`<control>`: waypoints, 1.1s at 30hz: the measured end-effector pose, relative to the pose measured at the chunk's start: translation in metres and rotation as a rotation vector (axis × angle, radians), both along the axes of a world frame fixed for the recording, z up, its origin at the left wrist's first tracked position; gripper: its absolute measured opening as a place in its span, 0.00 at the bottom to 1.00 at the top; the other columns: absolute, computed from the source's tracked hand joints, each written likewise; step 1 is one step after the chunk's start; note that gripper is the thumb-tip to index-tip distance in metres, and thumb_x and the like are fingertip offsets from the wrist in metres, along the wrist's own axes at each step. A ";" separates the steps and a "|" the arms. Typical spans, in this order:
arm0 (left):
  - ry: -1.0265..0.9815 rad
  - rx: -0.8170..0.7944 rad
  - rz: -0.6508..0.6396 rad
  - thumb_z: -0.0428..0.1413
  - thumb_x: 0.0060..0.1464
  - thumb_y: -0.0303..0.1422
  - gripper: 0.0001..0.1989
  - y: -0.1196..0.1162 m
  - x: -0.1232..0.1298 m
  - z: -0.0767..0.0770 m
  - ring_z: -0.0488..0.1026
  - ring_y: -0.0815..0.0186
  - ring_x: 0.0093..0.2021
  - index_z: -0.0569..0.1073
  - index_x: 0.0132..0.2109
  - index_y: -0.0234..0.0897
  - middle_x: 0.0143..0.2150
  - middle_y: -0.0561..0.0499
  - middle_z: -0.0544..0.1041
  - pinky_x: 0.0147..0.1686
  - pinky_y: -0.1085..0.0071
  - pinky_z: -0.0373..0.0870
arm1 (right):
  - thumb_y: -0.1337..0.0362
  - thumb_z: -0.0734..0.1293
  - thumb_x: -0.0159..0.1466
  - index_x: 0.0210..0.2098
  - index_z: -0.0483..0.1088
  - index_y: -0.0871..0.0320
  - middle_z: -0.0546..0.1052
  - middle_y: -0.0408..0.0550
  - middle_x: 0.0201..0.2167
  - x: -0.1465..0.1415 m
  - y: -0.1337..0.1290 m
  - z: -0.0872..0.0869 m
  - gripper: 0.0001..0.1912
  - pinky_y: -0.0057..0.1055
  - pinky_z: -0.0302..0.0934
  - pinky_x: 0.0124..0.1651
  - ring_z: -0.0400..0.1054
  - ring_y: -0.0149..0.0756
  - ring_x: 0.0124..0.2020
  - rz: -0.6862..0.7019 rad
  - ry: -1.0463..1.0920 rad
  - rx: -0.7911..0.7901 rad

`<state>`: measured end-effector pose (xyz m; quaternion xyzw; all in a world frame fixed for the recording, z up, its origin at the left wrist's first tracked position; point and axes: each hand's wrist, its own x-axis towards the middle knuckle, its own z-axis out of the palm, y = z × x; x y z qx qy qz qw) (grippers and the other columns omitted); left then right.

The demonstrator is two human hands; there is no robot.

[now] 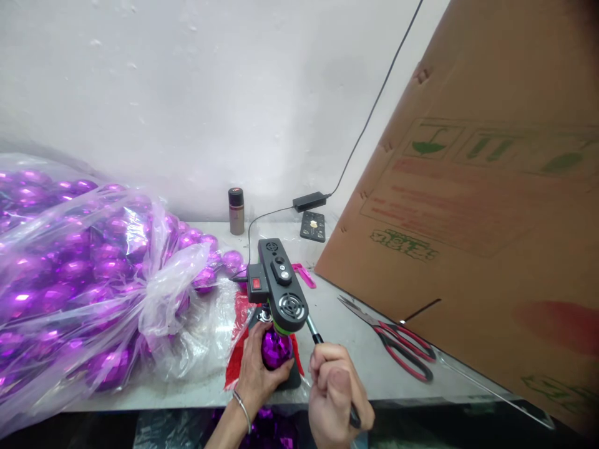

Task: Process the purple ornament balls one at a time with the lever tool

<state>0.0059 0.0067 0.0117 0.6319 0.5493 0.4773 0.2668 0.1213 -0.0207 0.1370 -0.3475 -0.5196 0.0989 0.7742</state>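
Observation:
My left hand (259,374), with a bangle at the wrist, has its fingers wrapped round a shiny purple ball (276,349). The ball sits under the head of a black bench machine (283,284) with a red switch, its top against the green-rimmed underside. My right hand (337,390) is closed round the black grip of a metal lever (314,329) at the machine's right side. A red sheet (241,337) lies beneath the machine.
Clear bags of purple balls (84,268) fill the left. Red-handled scissors (405,349) lie at right, before a large leaning carton (468,206). Behind stand a small bottle (236,215), a power adapter (309,201) with its cord and a black card-like item (312,226).

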 end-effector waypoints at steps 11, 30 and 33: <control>-0.036 -0.003 0.005 0.70 0.47 0.37 0.35 0.003 0.003 0.005 0.84 0.41 0.61 0.76 0.63 0.38 0.61 0.36 0.84 0.63 0.38 0.81 | 0.63 0.61 0.81 0.27 0.66 0.53 0.72 0.40 0.25 0.000 0.003 -0.012 0.23 0.29 0.58 0.26 0.65 0.30 0.23 0.024 0.054 -0.023; -0.101 -0.008 0.020 0.69 0.47 0.39 0.32 0.010 0.008 0.003 0.84 0.42 0.59 0.77 0.60 0.39 0.58 0.38 0.85 0.62 0.40 0.80 | 0.61 0.59 0.82 0.25 0.63 0.53 0.69 0.39 0.24 -0.009 0.008 -0.014 0.26 0.27 0.58 0.25 0.64 0.30 0.22 -0.030 0.080 -0.001; -0.107 0.002 0.037 0.69 0.48 0.39 0.32 0.010 0.008 0.004 0.84 0.42 0.59 0.77 0.60 0.39 0.58 0.38 0.85 0.62 0.40 0.81 | 0.63 0.58 0.83 0.25 0.62 0.53 0.69 0.39 0.25 -0.012 0.007 -0.025 0.26 0.27 0.60 0.26 0.65 0.30 0.23 -0.041 0.056 0.012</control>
